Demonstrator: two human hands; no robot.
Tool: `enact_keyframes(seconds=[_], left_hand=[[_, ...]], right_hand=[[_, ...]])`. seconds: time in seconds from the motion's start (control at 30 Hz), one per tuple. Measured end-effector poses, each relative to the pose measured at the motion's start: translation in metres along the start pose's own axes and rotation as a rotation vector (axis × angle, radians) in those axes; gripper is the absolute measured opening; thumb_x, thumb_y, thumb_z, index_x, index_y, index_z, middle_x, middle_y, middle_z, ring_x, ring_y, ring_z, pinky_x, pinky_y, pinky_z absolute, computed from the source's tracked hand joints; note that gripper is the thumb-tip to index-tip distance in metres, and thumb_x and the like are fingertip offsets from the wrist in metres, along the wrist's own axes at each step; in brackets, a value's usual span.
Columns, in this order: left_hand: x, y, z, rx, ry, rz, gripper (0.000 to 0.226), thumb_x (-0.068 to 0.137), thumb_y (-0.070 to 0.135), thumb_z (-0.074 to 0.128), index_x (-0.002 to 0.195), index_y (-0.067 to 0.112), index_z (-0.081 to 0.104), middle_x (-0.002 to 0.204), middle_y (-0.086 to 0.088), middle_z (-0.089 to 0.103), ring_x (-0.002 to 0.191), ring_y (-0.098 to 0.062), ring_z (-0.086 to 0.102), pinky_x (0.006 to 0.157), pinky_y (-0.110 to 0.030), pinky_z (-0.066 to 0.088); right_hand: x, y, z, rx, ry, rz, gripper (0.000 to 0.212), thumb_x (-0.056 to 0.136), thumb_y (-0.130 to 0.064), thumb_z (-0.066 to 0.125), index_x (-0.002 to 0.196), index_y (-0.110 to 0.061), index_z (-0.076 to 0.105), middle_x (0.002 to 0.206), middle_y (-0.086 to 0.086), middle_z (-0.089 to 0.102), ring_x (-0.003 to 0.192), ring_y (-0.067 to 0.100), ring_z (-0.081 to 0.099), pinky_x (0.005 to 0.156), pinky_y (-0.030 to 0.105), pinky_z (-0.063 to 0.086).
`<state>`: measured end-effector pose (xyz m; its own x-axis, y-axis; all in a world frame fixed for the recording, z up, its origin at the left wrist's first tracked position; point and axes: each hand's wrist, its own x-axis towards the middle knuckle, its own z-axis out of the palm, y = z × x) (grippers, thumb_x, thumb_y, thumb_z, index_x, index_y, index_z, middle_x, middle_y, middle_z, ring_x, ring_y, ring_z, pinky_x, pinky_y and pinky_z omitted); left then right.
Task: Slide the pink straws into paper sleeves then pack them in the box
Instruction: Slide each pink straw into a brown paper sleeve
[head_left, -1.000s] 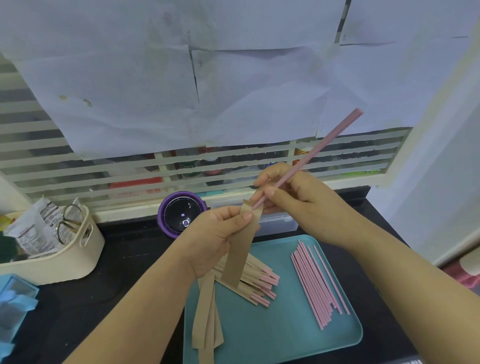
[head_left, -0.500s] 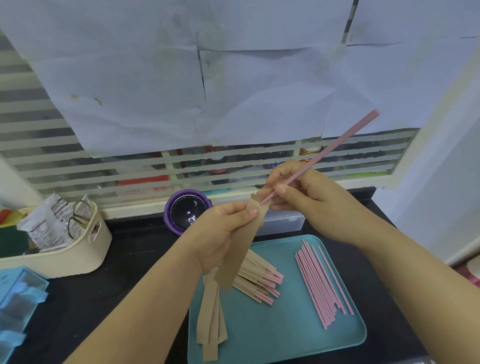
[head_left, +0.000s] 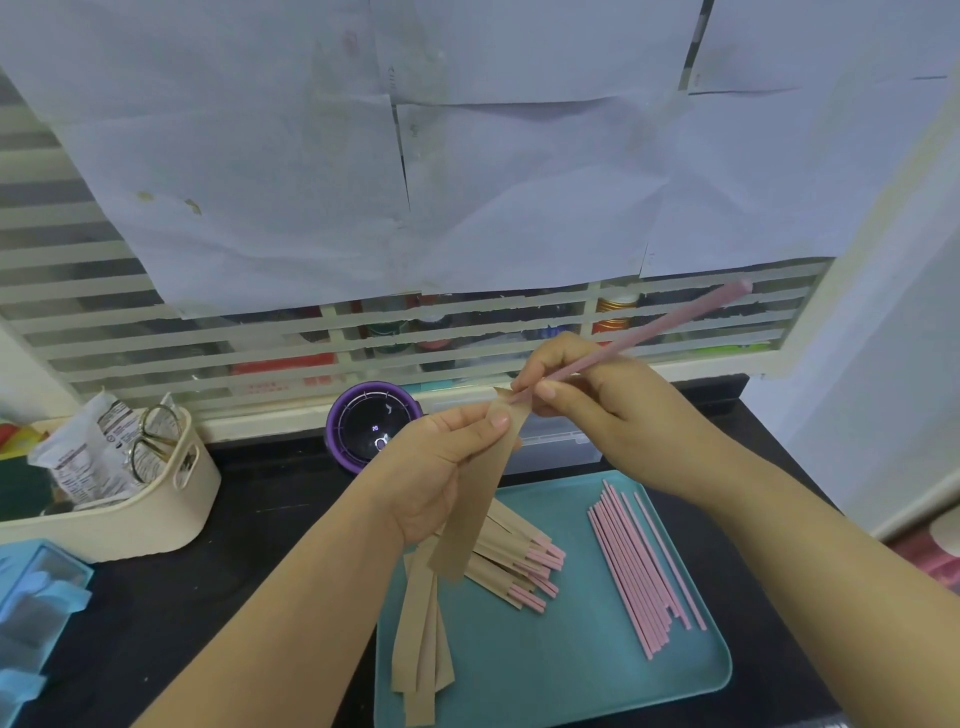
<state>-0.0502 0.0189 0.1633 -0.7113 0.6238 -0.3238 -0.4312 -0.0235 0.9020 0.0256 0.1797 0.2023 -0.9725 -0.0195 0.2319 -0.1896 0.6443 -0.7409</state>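
One teal tray (head_left: 597, 686) in the lower middle holds loose straws (head_left: 639, 561) at right and sleeved straws (head_left: 514, 566) at centre. Above it the left hand (head_left: 436, 467) pinches a paper sleeve (head_left: 467, 514) near its top, and the right hand (head_left: 613, 421) grips a pink straw (head_left: 649, 332), tip at the sleeve's mouth. This looks like the insertion step; next, a straight push down the sleeve.

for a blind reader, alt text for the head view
A person's right hand holds a pink straw at the top of a brown paper sleeve pinched by the left hand, above a teal plastic tray of loose straws, sleeved straws and empty sleeves.
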Motion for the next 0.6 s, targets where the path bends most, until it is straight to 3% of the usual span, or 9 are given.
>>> enact_keyframes(seconds=[0.23, 0.6], left_hand=[[0.0011, 0.0, 0.0004, -0.034, 0.017, -0.002, 0.021, 0.089, 0.015, 0.058, 0.105, 0.006, 0.069, 0.074, -0.002, 0.07, 0.073, -0.012, 0.063, 0.081, -0.03, 0.046], [0.0024, -0.0038, -0.0001, 0.097, 0.082, 0.045, 0.022, 0.087, 0.022, 0.061, 0.102, 0.011, 0.072, 0.079, -0.002, 0.072, 0.077, -0.015, 0.062, 0.081, -0.034, 0.046]], right_hand=[[-0.0005, -0.0027, 0.0017, -0.088, -0.005, -0.006, 0.011, 0.098, -0.022, 0.044, 0.103, -0.023, 0.054, 0.098, -0.012, 0.06, 0.095, -0.004, 0.058, 0.087, 0.018, 0.05], [0.003, 0.0002, 0.0054, 0.04, 0.098, 0.067, 0.01, 0.095, -0.019, 0.051, 0.1, -0.018, 0.06, 0.098, -0.004, 0.067, 0.092, 0.005, 0.066, 0.09, 0.029, 0.054]])
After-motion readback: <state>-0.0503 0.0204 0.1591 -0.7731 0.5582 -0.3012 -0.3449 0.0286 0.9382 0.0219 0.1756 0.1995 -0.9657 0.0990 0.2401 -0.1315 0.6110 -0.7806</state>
